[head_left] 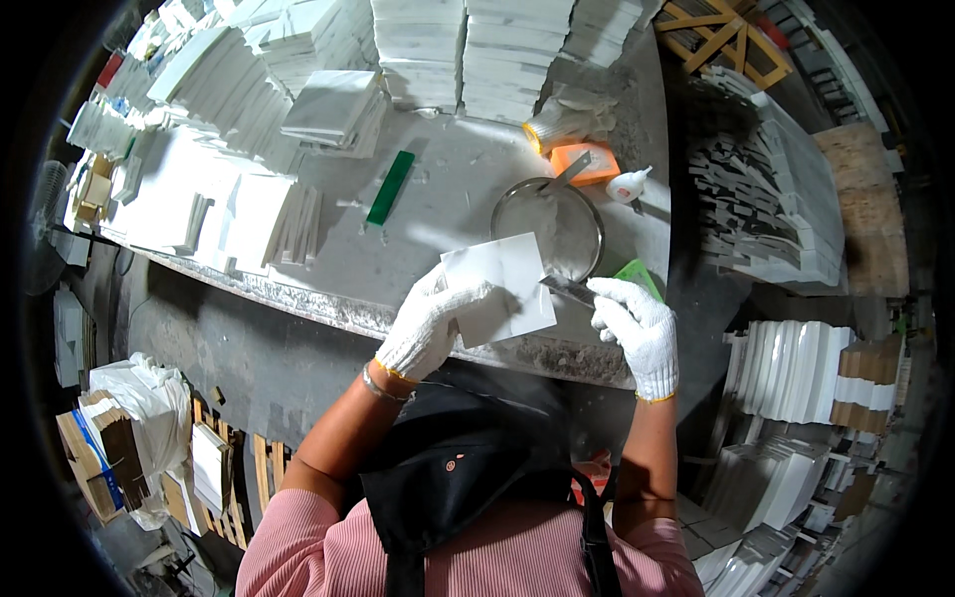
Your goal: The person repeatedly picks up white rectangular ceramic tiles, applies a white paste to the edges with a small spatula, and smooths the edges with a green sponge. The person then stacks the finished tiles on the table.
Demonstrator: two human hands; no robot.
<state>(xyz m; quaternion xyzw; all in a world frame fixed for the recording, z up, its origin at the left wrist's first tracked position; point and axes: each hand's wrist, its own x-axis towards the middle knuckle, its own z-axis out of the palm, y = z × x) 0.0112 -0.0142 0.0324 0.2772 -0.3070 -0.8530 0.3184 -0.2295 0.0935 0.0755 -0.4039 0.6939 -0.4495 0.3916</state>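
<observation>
My left hand [430,320], in a white knit glove with a yellow cuff, grips a square white tile [509,291] with faint grey veining. The tile is held up over the table's near edge, tilted. In my right hand [642,333], gloved alike, is a flat metal scraper blade [567,290]. The blade's tip is at the tile's right edge; whether it touches cannot be made out. Just beyond both hands lies a round metal pan [601,239] with pale powdery residue inside. A second flat metal strip [568,171] rests across the pan's far rim.
On the grey table [343,249] lie a green strip [390,188], an orange block [595,164], a white squeeze bottle [628,185], a green piece [639,277] and a glove [572,121]. Tile stacks [418,55] line the back and left. More stacks [791,373] stand right.
</observation>
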